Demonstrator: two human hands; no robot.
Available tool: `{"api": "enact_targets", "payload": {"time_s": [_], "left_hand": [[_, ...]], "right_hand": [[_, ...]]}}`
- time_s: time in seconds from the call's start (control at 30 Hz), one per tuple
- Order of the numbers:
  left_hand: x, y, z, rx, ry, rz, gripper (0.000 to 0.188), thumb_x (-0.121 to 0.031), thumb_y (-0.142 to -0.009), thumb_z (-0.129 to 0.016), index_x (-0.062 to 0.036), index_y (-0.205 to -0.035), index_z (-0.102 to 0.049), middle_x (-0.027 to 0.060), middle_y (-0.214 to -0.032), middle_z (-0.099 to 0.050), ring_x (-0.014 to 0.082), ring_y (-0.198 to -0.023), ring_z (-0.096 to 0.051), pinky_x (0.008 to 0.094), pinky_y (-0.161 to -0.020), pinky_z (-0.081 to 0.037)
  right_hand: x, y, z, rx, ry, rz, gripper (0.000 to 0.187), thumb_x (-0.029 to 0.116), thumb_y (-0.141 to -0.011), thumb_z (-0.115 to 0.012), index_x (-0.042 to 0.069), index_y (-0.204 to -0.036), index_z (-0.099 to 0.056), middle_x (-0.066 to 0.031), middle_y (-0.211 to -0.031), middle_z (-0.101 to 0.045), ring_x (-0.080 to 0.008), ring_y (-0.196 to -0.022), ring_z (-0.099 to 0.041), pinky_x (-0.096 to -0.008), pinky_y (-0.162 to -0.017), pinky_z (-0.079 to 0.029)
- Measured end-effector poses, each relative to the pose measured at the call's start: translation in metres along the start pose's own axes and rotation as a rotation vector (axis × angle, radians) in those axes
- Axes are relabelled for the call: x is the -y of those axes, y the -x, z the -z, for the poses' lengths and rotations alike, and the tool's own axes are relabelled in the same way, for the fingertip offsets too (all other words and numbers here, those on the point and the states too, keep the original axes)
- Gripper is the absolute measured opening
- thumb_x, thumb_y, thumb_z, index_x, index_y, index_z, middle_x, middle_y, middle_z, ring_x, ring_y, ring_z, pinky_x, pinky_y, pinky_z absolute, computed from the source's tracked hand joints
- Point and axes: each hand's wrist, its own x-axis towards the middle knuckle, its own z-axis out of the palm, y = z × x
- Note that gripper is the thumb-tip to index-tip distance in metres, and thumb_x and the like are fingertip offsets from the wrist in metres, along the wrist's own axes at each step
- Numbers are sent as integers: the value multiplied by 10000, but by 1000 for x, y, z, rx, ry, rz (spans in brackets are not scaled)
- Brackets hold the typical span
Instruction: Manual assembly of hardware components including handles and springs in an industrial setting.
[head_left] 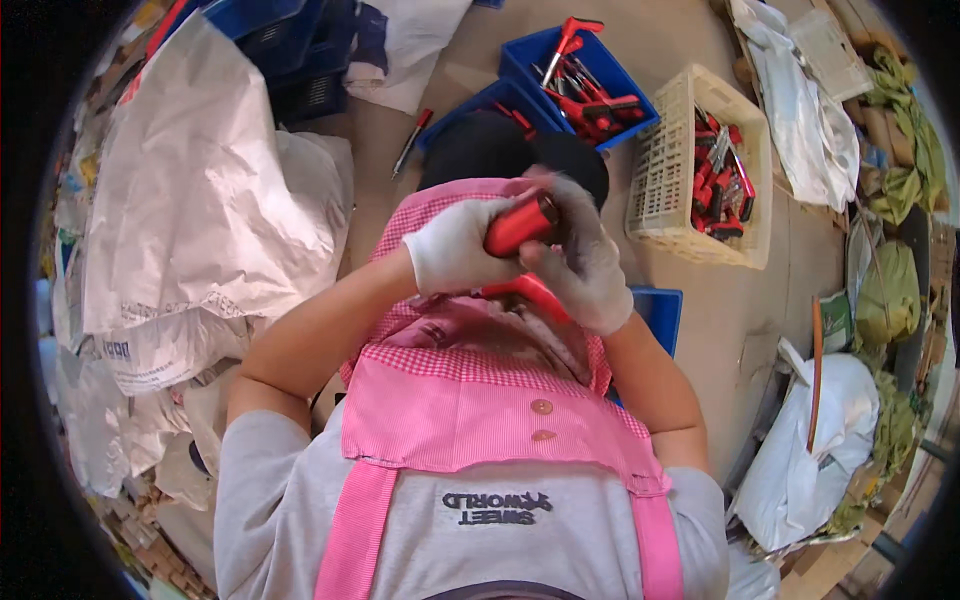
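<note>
I look down on a cluttered workroom floor (700,330) of bare tan boards, crowded on every side with sacks and crates.

At the centre, both my hands wear white knit gloves and meet just above my lap. My left hand (455,248) is wrapped tight round the barrel of a red-handled tool (522,224), whose dark end cap points toward my right. My right hand (585,265) is curled closed over that same tool from the other side, its fingers covering the far end, so I cannot tell what the working tip looks like. A second red piece (530,291) shows just below the two hands, touching the right glove; whether it is part of the same tool I cannot tell.

Under the hands lies my pink checked apron (480,400), with its straps running down over a grey shirt (270,500).

Beyond the hands stand two blue plastic bins (585,70) holding more red-and-black tools, and to their right a cream slotted basket (665,160) with a further heap of them. A single loose tool (411,143) lies on the floor left of the bins. Big white woven sacks (190,200) fill my left side, another white bag (810,450) sits at lower right, and green bundled cloth (890,290) lines the right edge.
</note>
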Motion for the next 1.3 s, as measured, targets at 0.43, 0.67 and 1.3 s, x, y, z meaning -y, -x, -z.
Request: {"api": "enact_targets", "payload": {"time_s": [0.43,0.67,1.3], "left_hand": [[-4,6,28,-285,346,35,209,22,-681,-693,-79,-718,-514,1,-670,-533,83,-609,-499,241,-534,-393],[37,5,25,-243,376,62,272,0,-742,-649,-56,-963,-500,70,-737,-548,160,-632,-526,276,-566,-417],[40,-90,24,-412,695,532,524,-431,-776,-696,-46,-1058,-478,83,-683,-557,140,-526,-514,230,-449,-364]], "right_hand": [[-228,225,133,-654,436,-1297,478,406,-861,-524,127,-1247,-501,-215,-1149,-584,-348,-1035,-574,-431,-865,-441],[-337,154,148,-767,649,-897,313,273,-830,-591,55,-1055,-584,-198,-1115,-552,-361,-1007,-559,-437,-868,-442],[-525,-65,228,-572,513,-1040,292,184,-799,-650,9,-1027,-594,-159,-962,-642,-227,-811,-643,-336,-663,-512]]}}
